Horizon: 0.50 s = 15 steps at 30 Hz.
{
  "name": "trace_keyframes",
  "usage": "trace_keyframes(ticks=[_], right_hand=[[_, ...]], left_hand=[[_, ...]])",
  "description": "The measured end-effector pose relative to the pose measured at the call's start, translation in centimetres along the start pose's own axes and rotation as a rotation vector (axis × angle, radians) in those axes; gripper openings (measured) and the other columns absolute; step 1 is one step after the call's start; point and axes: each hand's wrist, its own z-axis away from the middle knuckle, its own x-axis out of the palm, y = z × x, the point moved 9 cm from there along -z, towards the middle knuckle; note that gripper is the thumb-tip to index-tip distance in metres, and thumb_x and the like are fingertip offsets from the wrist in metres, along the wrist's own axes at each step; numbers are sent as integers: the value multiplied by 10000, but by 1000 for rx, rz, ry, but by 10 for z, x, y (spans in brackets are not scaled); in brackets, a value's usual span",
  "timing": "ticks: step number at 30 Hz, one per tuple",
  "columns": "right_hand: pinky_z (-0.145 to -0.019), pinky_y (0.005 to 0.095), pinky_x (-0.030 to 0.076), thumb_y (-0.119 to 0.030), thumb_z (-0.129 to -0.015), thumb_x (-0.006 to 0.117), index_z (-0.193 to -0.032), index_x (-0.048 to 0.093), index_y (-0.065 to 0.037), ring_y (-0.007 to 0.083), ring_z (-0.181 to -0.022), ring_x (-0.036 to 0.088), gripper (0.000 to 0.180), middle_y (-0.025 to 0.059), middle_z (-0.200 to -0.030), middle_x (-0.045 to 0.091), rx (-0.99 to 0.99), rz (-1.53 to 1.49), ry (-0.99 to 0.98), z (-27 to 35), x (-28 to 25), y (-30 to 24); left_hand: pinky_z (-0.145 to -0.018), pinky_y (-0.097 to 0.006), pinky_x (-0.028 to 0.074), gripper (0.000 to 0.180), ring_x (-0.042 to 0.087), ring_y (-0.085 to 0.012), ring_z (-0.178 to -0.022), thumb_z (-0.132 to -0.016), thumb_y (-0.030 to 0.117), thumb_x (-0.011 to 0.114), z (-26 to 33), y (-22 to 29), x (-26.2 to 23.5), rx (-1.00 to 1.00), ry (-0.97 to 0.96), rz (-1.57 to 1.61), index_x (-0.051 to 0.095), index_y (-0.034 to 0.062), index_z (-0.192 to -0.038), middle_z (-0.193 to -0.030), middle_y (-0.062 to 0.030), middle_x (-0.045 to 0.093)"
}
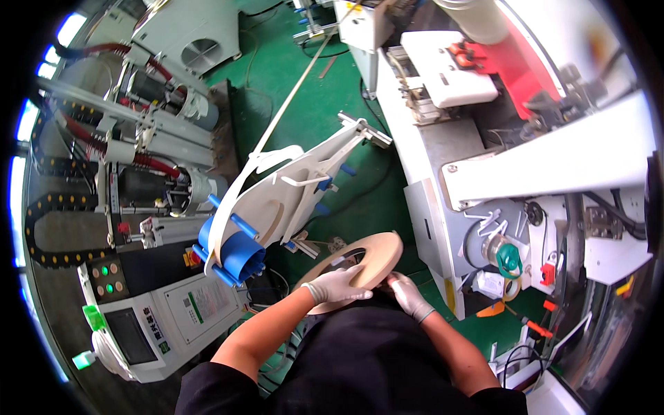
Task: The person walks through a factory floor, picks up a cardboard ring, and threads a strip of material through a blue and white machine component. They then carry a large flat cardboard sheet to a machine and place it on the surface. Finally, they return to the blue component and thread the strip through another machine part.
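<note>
Your left hand (339,286) gripped the beige roll (382,253), seemingly heavy, best held beneath those fingers; your right hand (409,296)'s closure was unclear.

Green floor (277,69) spreads toward 12 o'clock; bright windows (71,29) glare between 9 and 10. A white cabinet (187,28) stands at 11, a control console (155,318) at 8, a red panel (515,76) at 2.

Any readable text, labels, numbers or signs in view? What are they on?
Control cabinet, white front beside the screen: large dark characters; I won't transcribe them.
White, green-striped label, same cabinet: too small to read.
Small green sticker, same cabinet: too small to read.
</note>
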Motion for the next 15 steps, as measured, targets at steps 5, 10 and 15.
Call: trace_keyframes(ticks=[5, 10, 15], right_hand=[[-1092, 355, 455, -303, -1044, 586, -1323, 633, 30, 279, -1265, 629, 437, 176, -1324, 679, -148, 704, -40, -31, 39, -56], [-1045, 361, 492, -308, -1014, 629, -1312, 629, 36, 291, -1190, 669, 455, 191, -1260, 694, -357, 816, -27, -71, 101, -170], [-1015, 467, 514, -320, -929, 702, -1342, 607, 7, 394, -1175, 648, 535, 231, -1290, 669, -760, 1252, 44, -122, 221, -264]], left_hand=[[-1101, -447, 439, 1183, 577, -451, -1309, -798, 799, 670, 70, -97, -13, -187, 129, 135, 296, 28, -1615, -1382, -351, 584], [-1188, -424, 363, 1188, 484, -425, -1424, -820, 804, 645, 132, -190, -1, -216, 295, 345, 269, 9, -1619, -1484, -346, 506], [-1166, -420, 383, 1111, 488, -415, -1417, -878, 734, 648, 162, -267, 39, -210, 465, 548, 295, -54, -1578, -1491, -347, 488]])
